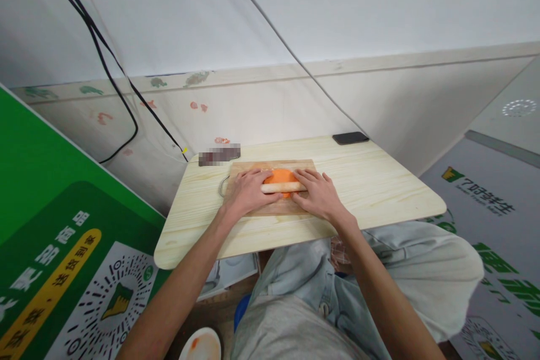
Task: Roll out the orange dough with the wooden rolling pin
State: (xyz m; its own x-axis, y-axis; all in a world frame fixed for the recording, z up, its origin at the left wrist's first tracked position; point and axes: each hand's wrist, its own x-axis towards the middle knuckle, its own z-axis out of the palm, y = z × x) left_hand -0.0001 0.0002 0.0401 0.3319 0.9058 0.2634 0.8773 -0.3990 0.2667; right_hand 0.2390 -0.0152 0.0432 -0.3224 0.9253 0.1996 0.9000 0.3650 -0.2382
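A pale wooden rolling pin (282,187) lies crosswise over a flattened piece of orange dough (280,176). Beneath the dough is a wooden cutting board (280,209) with a metal ring handle (223,186) on its left side. My left hand (252,190) grips the left end of the pin, thumb on the near side and fingers reaching over it. At the other end, my right hand (319,193) holds the pin in the same manner. Both palms cover the pin's ends, so those are hidden. Dough shows on both sides of the pin.
The board rests on a small light wood table (375,180) against the wall. A black phone (350,138) lies at the back right, and a blurred-out object (219,154) at the back left. A white plate with orange smears (202,346) is below, left of my legs.
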